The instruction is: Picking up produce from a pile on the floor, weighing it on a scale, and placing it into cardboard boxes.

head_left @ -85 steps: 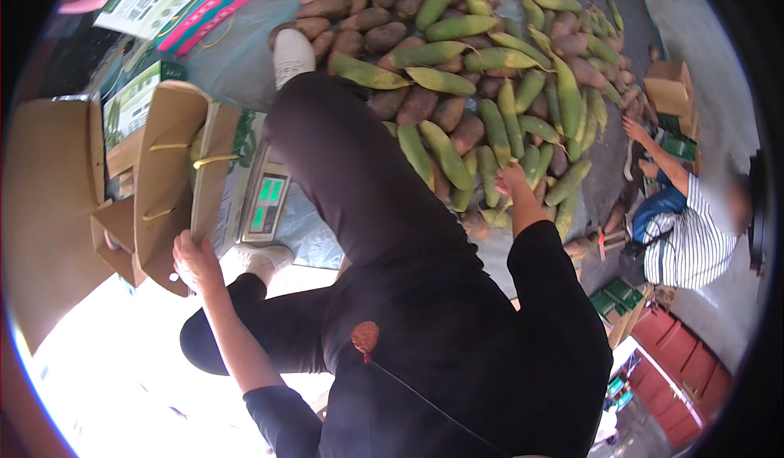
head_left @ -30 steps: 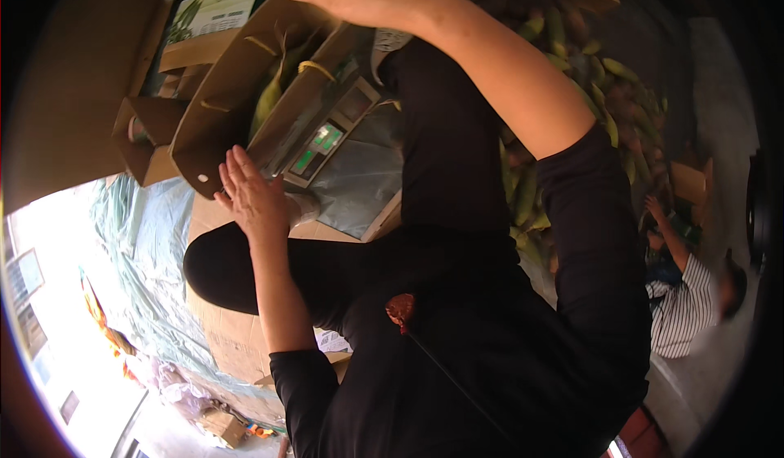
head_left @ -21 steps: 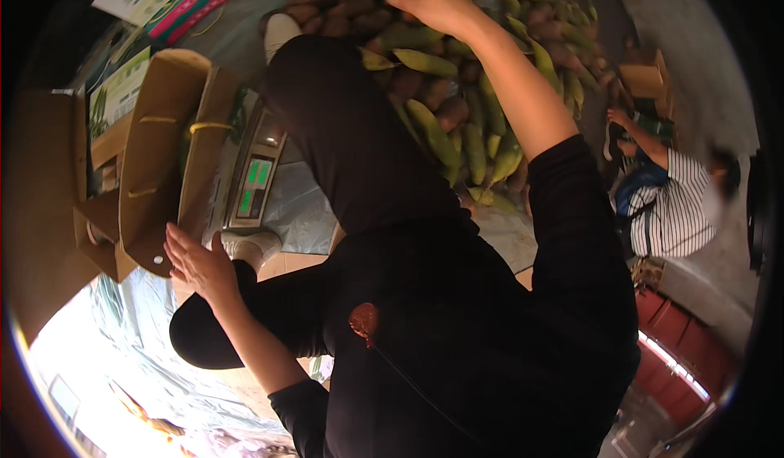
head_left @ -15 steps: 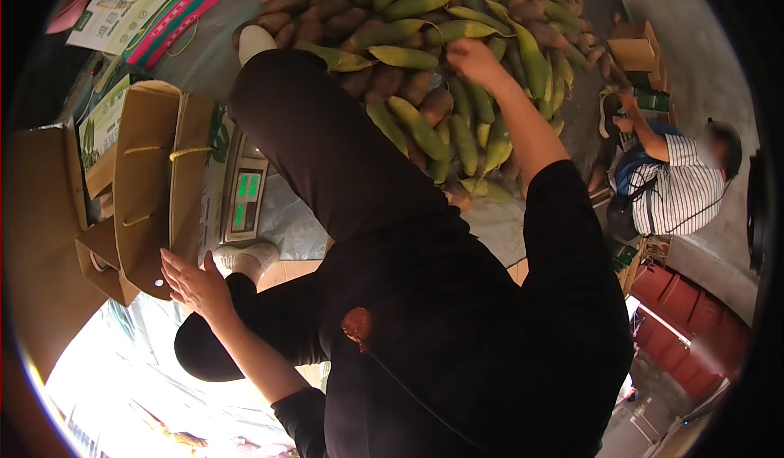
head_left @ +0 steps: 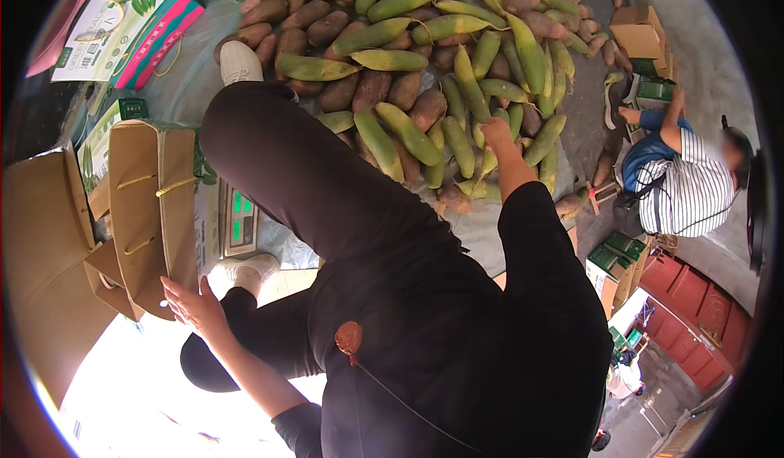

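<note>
My right hand (head_left: 496,135) is closed at the upper end of a green radish (head_left: 488,162) in the pile, its fingertips partly hidden. Around it lie many long green radishes (head_left: 408,131) mixed with reddish-brown tubers (head_left: 327,27). At the lower left, my left hand (head_left: 196,309) has its fingers stretched apart. Its fingertips rest against or very near the lower edge of a brown cardboard carry bag (head_left: 135,197) with yellow cord handles, which stands open.
Beside the bag is a scale (head_left: 241,221) with a lit green display. Printed carry bags (head_left: 122,17) lie at the upper left. My bent knee (head_left: 269,123) reaches toward the pile. At the right, a person in a striped shirt (head_left: 682,180) sits near cartons (head_left: 639,29).
My right hand has moved nearer to me across the pile, onto another green radish. The left hand stays by the bag. The view has shifted slightly, and the other person has moved an arm.
</note>
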Demonstrator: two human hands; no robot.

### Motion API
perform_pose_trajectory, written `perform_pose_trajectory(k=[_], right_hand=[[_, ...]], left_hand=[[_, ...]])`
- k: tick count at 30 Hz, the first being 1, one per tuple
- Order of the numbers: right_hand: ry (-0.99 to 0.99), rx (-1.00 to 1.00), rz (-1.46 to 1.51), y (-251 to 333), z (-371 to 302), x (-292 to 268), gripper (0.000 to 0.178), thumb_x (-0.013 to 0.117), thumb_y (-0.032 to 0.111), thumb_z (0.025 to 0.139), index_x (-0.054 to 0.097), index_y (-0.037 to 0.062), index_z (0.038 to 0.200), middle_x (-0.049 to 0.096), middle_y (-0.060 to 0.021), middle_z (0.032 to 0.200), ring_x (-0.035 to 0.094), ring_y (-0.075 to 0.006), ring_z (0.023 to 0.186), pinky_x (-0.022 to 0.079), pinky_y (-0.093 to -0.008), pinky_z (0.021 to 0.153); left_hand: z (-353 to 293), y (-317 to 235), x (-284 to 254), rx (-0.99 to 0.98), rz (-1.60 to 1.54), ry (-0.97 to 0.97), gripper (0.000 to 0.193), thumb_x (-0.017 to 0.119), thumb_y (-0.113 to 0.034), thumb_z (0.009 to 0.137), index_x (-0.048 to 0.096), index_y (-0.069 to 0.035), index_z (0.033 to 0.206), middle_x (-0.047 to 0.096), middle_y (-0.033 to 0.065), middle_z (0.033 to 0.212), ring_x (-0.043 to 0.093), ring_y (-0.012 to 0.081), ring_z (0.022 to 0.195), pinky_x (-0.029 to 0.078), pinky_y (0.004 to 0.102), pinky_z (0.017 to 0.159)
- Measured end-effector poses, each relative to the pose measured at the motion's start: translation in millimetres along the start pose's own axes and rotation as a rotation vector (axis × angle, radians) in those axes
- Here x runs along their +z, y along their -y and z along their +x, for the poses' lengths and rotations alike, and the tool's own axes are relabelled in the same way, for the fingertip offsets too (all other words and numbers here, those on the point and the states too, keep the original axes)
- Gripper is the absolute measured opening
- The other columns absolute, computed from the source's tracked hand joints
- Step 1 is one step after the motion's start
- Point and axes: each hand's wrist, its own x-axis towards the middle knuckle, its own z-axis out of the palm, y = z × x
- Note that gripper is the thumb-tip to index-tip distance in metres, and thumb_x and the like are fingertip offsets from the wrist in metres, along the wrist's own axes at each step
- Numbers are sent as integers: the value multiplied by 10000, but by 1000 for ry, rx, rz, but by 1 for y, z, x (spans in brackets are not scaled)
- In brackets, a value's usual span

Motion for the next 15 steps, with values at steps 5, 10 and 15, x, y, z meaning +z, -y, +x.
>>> perform_pose_trajectory(k=[5,10,15], right_hand=[[-125,22,75,-31,42,10,507,688,213,725,525,-33,1137,605,-253,1038,600,-340,985,481,-401,824],[-204,-119,224,-48,90,15,651,741,131,668,465,-41,1231,552,-124,1167,534,-255,1053,408,-362,910],[-125,15,302,-26,79,17,656,753,135,673,465,-37,1238,556,-135,1168,546,-265,1038,422,-362,903]], left_hand=[[6,-9,7,33,-20,9,770,676,-189,785,226,7,1379,380,212,1337,379,387,1227,323,469,1005],[10,-8,17,153,-92,-30,737,683,-150,769,274,14,1360,404,227,1321,381,356,1234,299,446,1028],[14,-15,9,46,-77,5,750,689,-155,757,270,12,1356,411,228,1311,386,367,1227,310,449,1019]])
